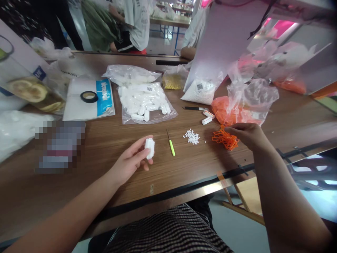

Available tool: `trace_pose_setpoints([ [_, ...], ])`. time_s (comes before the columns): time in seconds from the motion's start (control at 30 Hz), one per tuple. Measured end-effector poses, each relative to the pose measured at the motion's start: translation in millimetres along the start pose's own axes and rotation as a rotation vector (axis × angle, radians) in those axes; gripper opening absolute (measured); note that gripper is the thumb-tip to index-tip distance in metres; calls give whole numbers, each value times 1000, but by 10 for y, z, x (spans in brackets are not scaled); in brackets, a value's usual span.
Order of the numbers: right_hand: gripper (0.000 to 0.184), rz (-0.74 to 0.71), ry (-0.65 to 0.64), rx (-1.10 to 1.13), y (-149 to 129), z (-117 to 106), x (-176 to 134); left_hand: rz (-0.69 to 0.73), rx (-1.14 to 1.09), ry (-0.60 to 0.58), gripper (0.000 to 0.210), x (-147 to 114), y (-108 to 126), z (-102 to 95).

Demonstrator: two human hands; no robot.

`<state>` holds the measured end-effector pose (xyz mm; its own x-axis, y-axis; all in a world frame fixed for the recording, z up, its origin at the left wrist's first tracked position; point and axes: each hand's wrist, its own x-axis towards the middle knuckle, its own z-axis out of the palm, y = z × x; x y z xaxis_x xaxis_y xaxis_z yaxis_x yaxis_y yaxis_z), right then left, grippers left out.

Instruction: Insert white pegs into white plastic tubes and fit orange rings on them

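Note:
My left hand is closed around a small white plastic housing, held above the wooden table with the thumb across its face. At the right, my right hand pinches an orange plastic frame at the top edge of a loose pile of orange frames; the fingertips partly hide the piece. Between the hands lie a screwdriver-like tool with a yellow-green handle and a heap of tiny white parts. Behind them are white housings with orange edging and a dark-handled tweezer-like tool.
A clear bag of white housings lies at the back, near a bag of yellow pieces and a bag of white bits. An orange-filled bag borders the pile. Black tape rests on a notebook packet at left.

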<state>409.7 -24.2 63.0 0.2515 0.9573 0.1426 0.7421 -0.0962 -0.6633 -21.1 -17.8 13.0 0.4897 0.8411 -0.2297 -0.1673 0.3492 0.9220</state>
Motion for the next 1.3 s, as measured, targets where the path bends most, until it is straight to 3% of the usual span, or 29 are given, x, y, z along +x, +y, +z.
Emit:
trace_pose_setpoints([
  [0.13,18,-176,-46,299,-384,241,-175,-106,-153,-120,49,-24,-8,58],
  [0.27,5,-522,-153,199,-1091,762,-449,-117,-199,-131,49,-21,-27,73],
  [0.37,8,-822,-221,117,-1482,1077,-577,-91,-196,-123,48,-15,-32,60],
  [0.53,10,-979,-304,111,-1622,1308,-585,-12,-199,-109,44,2,-43,37],
  [0.93,13,-997,-366,127,-1546,1412,-625,10,-188,-123,42,9,-49,45],
  [1.1,6,-813,-365,376,-1532,1359,-619,13,-151,-104,44,5,-40,48],
  [1.17,5,-654,-515,501,-1518,1305,-586,39,-120,-84,45,6,-49,47],
  [1.23,11,-513,-760,591,-1505,1260,-538,65,-70,-68,45,4,-63,53],
  [1.3,14,-444,-956,621,-1502,1242,-492,68,-21,-88,43,-1,-78,67],
])
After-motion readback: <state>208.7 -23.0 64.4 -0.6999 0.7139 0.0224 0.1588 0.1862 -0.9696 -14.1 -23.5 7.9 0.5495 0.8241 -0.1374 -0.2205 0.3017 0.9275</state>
